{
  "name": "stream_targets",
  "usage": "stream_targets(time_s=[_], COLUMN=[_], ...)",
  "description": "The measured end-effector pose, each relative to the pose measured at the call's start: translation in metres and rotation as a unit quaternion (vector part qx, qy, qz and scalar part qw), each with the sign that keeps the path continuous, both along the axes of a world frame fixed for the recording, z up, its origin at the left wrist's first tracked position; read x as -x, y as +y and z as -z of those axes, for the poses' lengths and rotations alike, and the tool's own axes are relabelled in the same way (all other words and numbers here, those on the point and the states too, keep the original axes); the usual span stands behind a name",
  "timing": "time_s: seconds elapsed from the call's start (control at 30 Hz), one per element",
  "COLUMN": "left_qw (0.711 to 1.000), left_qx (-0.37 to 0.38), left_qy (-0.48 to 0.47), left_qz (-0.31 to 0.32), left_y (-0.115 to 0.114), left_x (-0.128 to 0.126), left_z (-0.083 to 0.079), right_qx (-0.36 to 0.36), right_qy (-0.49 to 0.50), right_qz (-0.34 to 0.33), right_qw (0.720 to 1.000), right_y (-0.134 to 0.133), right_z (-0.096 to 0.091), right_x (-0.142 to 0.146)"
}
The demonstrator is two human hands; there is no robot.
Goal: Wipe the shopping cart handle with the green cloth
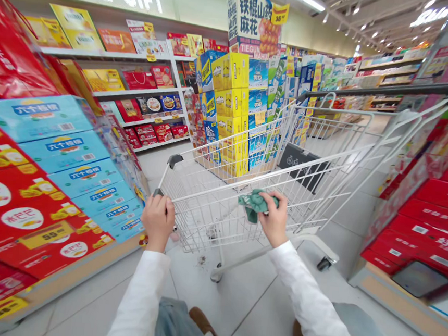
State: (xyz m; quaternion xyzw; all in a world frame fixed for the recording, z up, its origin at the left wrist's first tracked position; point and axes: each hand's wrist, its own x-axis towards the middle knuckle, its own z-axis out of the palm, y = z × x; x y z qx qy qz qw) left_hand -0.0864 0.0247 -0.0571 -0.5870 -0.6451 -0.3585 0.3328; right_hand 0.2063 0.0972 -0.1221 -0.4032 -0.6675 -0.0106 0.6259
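A white wire shopping cart (319, 160) stands in front of me in a shop aisle, its basket empty. My left hand (158, 221) is closed around the left end of the cart's handle bar. My right hand (273, 218) is closed on a crumpled green cloth (254, 203) and presses it against the handle bar near its middle. Both arms wear white sleeves.
Stacked red and blue gift boxes (51, 174) line the left side close to the cart. Red boxes (435, 212) sit on a low platform at the right. A tower of yellow and blue cartons (233, 101) stands ahead, with shelves (136, 92) behind.
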Motion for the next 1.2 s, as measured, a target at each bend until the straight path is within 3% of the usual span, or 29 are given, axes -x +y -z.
stream_targets(time_s=[0.1, 0.2, 0.3, 0.4, 0.53, 0.7, 0.83, 1.03, 1.2], left_qw=[1.000, 1.000, 0.999, 0.999, 0.999, 0.999, 0.998, 0.998, 0.998], left_qx=[-0.002, -0.011, -0.027, -0.037, -0.034, -0.037, -0.042, -0.048, -0.052], left_qy=[0.004, 0.003, -0.016, -0.039, -0.032, -0.035, -0.047, -0.038, -0.046], left_qz=[-0.004, -0.004, 0.002, 0.009, -0.001, -0.005, -0.005, -0.010, -0.013], left_y=[0.000, 0.001, 0.003, 0.006, 0.008, 0.009, 0.010, 0.016, 0.027], left_x=[0.000, 0.001, 0.001, 0.001, -0.001, 0.001, 0.003, 0.010, 0.014], left_z=[0.001, 0.002, 0.003, 0.003, 0.002, 0.004, 0.006, 0.008, 0.008], right_qx=[-0.024, -0.010, 0.024, 0.031, 0.018, 0.025, 0.024, -0.005, 0.001], right_qy=[0.067, 0.179, 0.255, 0.264, 0.243, 0.185, 0.117, -0.040, -0.002], right_qz=[0.136, 0.258, 0.291, 0.257, 0.203, 0.118, 0.047, -0.006, 0.009], right_qw=[0.988, 0.949, 0.922, 0.929, 0.948, 0.975, 0.992, 0.999, 1.000], right_y=[0.017, 0.030, 0.037, 0.039, 0.028, 0.004, -0.010, -0.004, 0.014], right_z=[-0.005, -0.004, 0.000, 0.001, -0.003, -0.006, 0.002, 0.020, 0.025], right_x=[-0.044, -0.083, -0.104, -0.095, -0.052, -0.005, 0.019, 0.022, 0.006])
